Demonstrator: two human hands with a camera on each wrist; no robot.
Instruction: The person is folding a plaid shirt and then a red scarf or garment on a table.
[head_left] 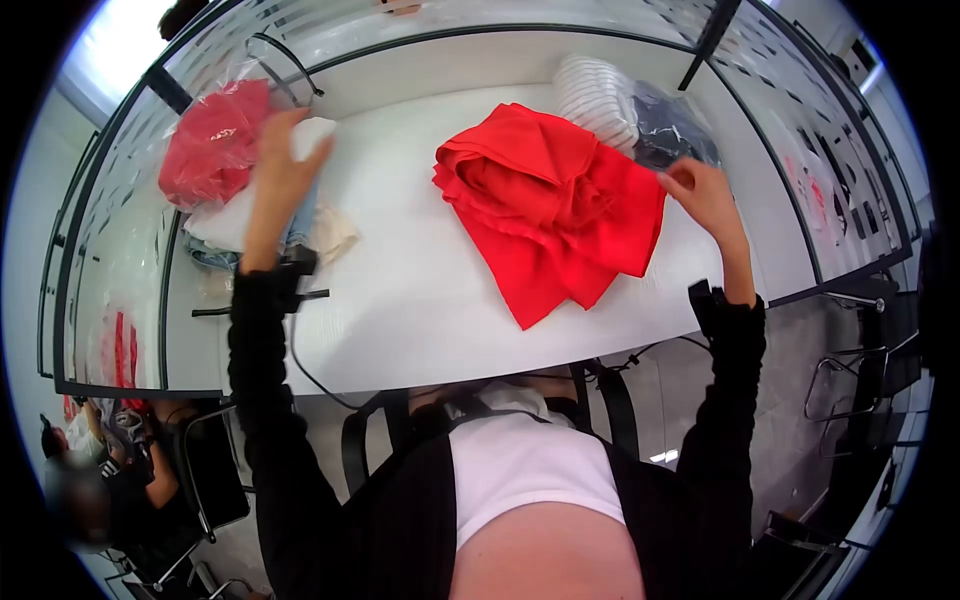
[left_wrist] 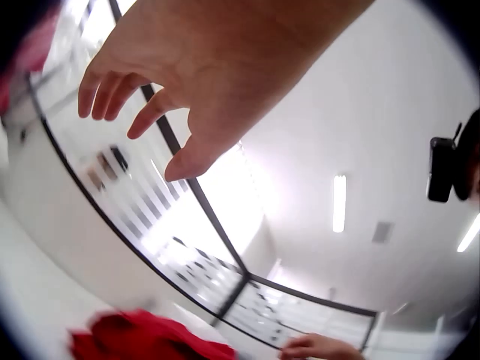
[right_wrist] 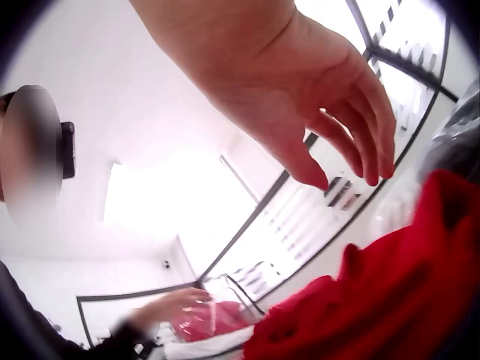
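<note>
A bright red cloth [head_left: 560, 200] lies rumpled on the white table, its lower corner pointing to the front edge. At its right edge is my right hand [head_left: 702, 195], fingers loosely bent; in the right wrist view that hand [right_wrist: 322, 97] holds nothing, above the red cloth [right_wrist: 375, 300]. My left hand [head_left: 285, 175], blurred, is raised over the pile at the left, beside a red garment in clear plastic [head_left: 212, 145]. The left wrist view shows the left hand [left_wrist: 195, 75] with fingers spread and nothing in them.
White and denim folded clothes [head_left: 222, 226] lie under the bagged red one. A striped garment [head_left: 595, 100] and a dark bagged one [head_left: 672, 125] lie at the back right. Black-framed clear panels surround the table [head_left: 380, 330]. Another person sits at the lower left, near chairs.
</note>
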